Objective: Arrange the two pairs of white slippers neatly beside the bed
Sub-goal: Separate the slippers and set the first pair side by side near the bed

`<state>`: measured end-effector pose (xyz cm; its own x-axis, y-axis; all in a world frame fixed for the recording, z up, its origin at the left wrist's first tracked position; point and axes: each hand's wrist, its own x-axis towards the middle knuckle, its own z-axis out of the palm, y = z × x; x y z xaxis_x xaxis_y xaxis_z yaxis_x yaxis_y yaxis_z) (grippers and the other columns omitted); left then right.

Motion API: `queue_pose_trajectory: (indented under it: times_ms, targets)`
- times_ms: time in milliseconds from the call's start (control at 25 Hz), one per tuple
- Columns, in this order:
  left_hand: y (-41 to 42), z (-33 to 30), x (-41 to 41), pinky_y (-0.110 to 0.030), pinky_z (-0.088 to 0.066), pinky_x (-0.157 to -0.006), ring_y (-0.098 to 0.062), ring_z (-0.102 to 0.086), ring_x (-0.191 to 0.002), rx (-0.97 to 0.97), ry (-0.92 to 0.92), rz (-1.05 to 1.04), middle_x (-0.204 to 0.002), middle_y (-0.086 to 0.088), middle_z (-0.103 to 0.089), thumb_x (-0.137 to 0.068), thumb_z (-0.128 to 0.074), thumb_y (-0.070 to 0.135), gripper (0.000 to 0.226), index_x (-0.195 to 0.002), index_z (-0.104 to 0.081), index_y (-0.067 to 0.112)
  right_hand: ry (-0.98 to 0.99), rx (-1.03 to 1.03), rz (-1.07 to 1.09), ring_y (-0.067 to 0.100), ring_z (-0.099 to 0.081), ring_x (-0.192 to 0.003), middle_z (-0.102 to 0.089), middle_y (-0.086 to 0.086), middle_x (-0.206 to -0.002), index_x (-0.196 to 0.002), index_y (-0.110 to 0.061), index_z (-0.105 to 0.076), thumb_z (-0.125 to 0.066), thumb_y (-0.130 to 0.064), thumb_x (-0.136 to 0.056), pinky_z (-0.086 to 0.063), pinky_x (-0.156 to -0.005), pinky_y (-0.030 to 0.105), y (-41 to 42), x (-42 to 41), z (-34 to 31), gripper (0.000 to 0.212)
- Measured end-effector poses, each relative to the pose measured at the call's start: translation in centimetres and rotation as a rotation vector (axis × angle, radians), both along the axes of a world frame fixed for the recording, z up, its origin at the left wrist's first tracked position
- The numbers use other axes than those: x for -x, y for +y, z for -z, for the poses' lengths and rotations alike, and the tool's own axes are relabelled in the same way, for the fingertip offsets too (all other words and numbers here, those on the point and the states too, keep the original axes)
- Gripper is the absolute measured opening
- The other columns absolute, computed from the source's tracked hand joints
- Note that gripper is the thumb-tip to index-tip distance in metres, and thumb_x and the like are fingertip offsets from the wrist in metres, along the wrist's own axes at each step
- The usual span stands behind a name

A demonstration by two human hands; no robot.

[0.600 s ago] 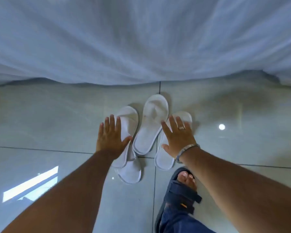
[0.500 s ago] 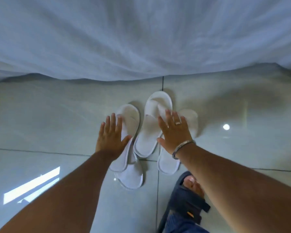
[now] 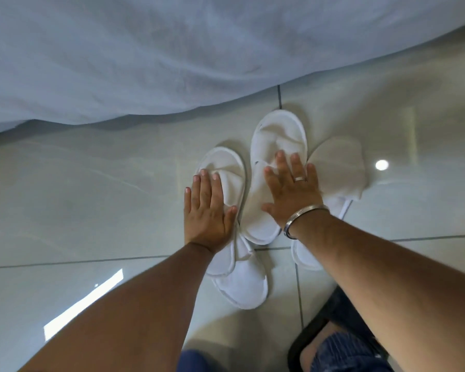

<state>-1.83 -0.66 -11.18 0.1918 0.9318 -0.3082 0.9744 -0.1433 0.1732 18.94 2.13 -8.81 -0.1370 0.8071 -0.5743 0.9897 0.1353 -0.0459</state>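
Head view shows both hands flat and spread, left hand and right hand each pressing soft, light white slippers that should slide easily on the glossy floor

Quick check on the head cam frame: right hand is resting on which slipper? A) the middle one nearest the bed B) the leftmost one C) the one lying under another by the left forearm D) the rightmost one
A: the right hand lies flat, fingers spread, on the middle slipper, the one nearest the bed sheet; the left hand covers the leftmost slipper.
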Motion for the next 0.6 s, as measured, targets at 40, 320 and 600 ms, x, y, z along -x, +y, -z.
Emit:
queue_pose_trajectory:
  times_ms: [40,320,600]
  targets:
    - [0.0,-0.1,0.1,-0.042,0.004,-0.122,-0.033,-0.006,-0.152,0.005,-0.011,0.005,-0.164,-0.019,-0.010,-0.096,-0.017,0.057,0.077,-0.157,-0.008,0.011,-0.001,-0.023,0.029,0.040,0.015,-0.143,0.019,0.015,-0.158,-0.150,-0.018,0.006,-0.044,-0.053,-0.091,0.004,-0.113,0.059,-0.5,0.5,-0.6,0.085]
    - [-0.1,-0.4,0.3,-0.048,-0.006,-0.123,-0.035,-0.011,-0.151,-0.009,-0.037,0.036,-0.164,-0.020,-0.014,-0.098,-0.027,0.056,0.076,-0.157,-0.013,0.009,0.331,-0.071,-0.111,0.030,-0.056,-0.107,-0.054,0.007,-0.130,-0.123,-0.016,-0.052,-0.066,-0.032,-0.069,-0.048,-0.084,0.043,-12.0,6.8,-5.1,0.058]
    - [1.5,-0.7,10.1,-0.054,-0.005,-0.121,-0.034,-0.018,-0.150,-0.068,0.130,0.025,-0.163,-0.017,-0.019,-0.097,-0.022,0.060,0.078,-0.156,-0.018,0.008,0.205,-0.081,-0.334,0.020,-0.059,-0.077,-0.062,-0.004,-0.095,-0.093,-0.021,-0.062,-0.075,-0.033,-0.056,-0.048,-0.067,0.033,-9.5,10.4,-3.4,0.042]
